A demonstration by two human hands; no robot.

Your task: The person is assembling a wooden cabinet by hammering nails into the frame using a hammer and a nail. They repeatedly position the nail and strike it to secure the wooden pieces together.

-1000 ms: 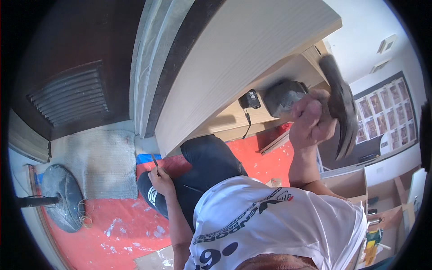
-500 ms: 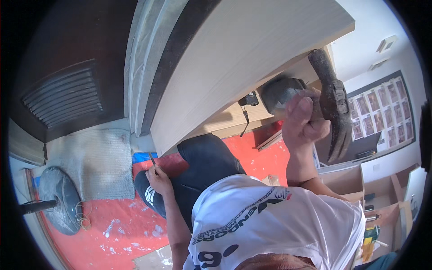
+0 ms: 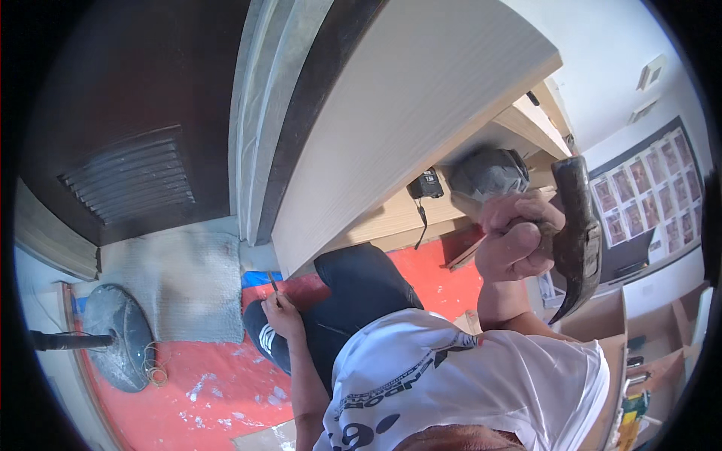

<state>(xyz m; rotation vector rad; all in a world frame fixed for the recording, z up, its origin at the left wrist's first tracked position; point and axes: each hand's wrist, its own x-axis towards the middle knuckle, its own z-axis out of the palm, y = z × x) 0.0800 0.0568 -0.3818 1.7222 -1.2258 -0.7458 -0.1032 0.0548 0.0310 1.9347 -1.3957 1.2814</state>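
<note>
My right hand [image 3: 519, 234] is raised at the right, its fingers wrapped round the handle of a claw hammer [image 3: 580, 239]. The hammer's dark, worn head stands out beyond the fist, with the curved claw pointing down in the picture. Lower, beside my bent knee [image 3: 265, 331], my left hand [image 3: 286, 317] is closed on a thin, narrow tool [image 3: 273, 283]; its short dark end sticks up past the fingers, and its exact kind is too small to make out. Between the hands rises a pale wood-grain panel [image 3: 406, 113], apart from the hammer.
A black tape measure [image 3: 426, 184] with a strap and a grey wrapped bundle [image 3: 489, 174] rest on a wooden shelf [image 3: 383, 222]. Left are a dark louvred door [image 3: 131, 180], a woven mat [image 3: 169, 289] and a round stand base [image 3: 116, 338]. Red sheeting [image 3: 218, 376] covers the floor.
The hammer and my right hand have come down in the picture. My left hand stays by the knee with its thin tool. The whole view has shifted slightly.
</note>
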